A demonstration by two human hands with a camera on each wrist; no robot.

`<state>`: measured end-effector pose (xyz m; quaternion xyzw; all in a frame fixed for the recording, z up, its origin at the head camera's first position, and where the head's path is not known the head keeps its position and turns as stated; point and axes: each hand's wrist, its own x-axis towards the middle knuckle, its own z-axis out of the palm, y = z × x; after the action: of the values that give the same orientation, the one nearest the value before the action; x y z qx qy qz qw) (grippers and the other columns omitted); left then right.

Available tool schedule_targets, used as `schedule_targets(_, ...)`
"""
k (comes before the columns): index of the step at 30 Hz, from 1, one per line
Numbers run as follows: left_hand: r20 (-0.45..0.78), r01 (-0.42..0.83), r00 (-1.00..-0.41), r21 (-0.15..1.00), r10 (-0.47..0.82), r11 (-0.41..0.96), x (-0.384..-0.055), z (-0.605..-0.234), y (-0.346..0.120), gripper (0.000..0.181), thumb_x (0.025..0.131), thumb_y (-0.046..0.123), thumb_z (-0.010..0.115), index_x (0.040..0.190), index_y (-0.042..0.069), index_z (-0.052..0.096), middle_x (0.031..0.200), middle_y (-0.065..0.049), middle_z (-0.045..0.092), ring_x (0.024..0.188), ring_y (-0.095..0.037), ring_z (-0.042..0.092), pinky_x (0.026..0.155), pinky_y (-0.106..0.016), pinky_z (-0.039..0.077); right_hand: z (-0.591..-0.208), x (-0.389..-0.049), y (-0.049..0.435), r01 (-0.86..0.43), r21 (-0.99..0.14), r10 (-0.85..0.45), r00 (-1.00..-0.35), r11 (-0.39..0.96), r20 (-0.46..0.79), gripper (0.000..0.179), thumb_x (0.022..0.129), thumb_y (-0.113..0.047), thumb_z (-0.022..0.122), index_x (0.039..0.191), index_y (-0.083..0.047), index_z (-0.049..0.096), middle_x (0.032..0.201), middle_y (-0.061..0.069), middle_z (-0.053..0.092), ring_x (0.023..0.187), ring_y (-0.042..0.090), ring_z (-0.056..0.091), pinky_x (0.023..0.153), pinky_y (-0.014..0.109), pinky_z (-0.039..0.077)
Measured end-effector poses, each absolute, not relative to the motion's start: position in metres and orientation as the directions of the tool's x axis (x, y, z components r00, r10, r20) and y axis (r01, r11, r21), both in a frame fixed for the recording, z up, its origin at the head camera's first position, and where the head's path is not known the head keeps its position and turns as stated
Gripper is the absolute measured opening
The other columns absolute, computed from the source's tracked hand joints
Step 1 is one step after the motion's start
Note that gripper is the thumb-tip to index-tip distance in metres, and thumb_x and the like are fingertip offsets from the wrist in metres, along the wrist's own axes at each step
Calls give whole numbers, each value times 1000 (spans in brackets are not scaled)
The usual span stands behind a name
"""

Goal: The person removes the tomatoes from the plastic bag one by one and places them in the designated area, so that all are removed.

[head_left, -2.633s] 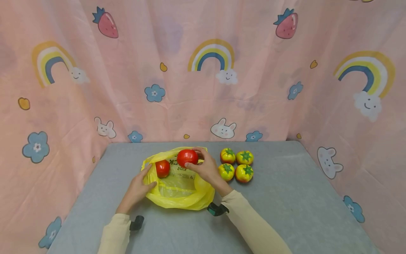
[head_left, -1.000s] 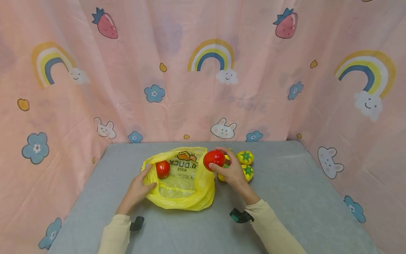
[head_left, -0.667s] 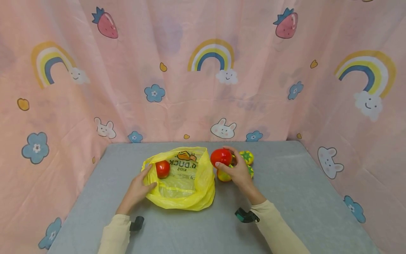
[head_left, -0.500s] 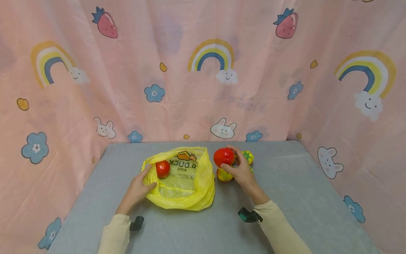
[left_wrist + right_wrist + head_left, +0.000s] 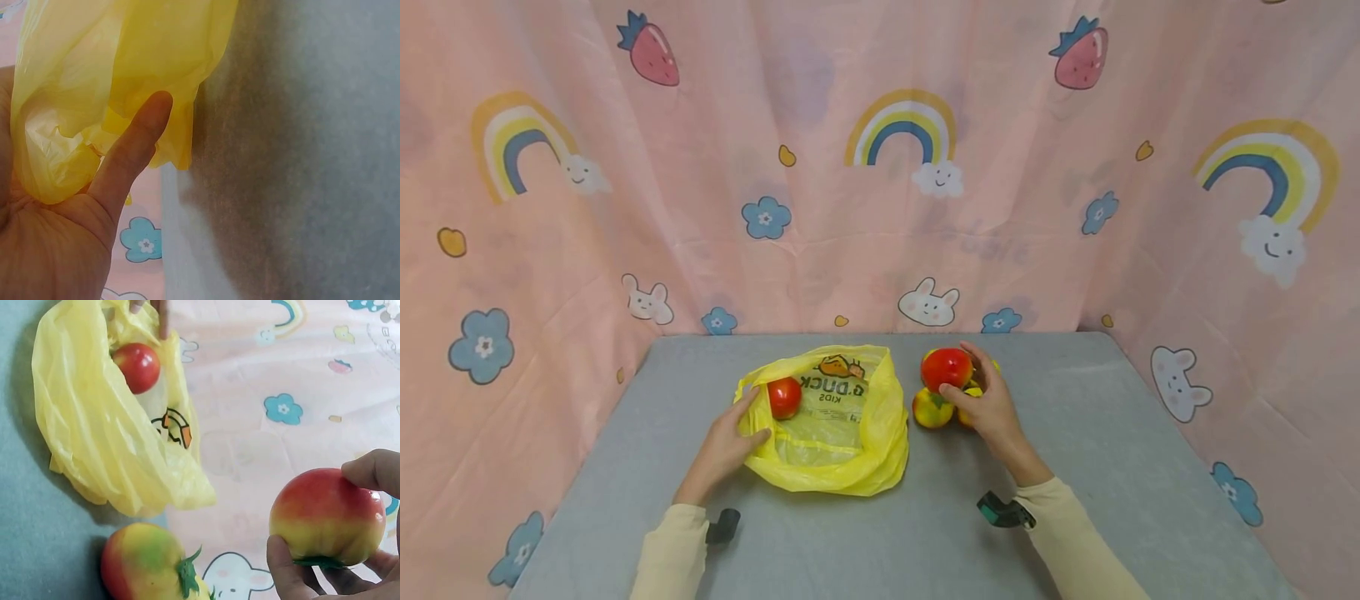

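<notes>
The yellow plastic bag (image 5: 880,454) lies with its mouth open, and my left hand (image 5: 724,450) grips its left rim. In the left wrist view the thumb (image 5: 134,147) lies along the yellow plastic. One red tomato (image 5: 785,398) sits inside the bag near that rim. My right hand (image 5: 1000,421) holds another tomato (image 5: 947,369) between thumb and fingers, red side up. Its yellow part and green calyx point down in the right wrist view. Below it are several yellow-and-red tomatoes (image 5: 932,410), partly hidden by the hand and the held tomato.
A grey-covered table (image 5: 1120,467) bears everything. Pink patterned curtain (image 5: 1022,192) stands behind the table and along both sides. Black wrist devices are strapped near the left cuff (image 5: 673,542) and the right cuff (image 5: 1048,500).
My right hand has carried the tomato rightward from over the bag's mouth to above the grouped tomatoes. My left hand and the bag have stayed in place.
</notes>
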<state>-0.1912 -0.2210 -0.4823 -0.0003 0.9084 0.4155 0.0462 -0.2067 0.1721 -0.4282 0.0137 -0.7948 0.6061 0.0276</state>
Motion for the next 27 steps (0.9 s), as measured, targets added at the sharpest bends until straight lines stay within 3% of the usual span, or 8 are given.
schedule_targets(4,-89,-42,-995,750,38,660,-191,-482,-221,75,91,15,64,156,12,27,161,-16,28,147,-44,24,118,-61,22,-430,-206,177,-49,-958,30,-998,283,60,73,88,-25,73,150,-16,34,152,10,41,142,32,35,117,59,29)
schedule_targets(13,-95,-48,-995,747,34,663,-190,-480,-221,75,91,16,64,156,12,27,161,-16,27,147,-44,24,118,-61,22,-431,-206,191,-21,-951,48,-998,307,38,72,89,-34,71,149,-17,34,151,9,40,140,32,36,114,54,37)
schedule_targets(27,-96,-50,-995,752,34,658,-191,-480,-221,75,91,15,64,156,12,27,162,-15,26,148,-42,22,119,-60,21,-439,-207,214,-23,-936,77,-996,351,53,76,88,-36,72,149,-15,34,152,12,38,138,36,34,114,57,35)
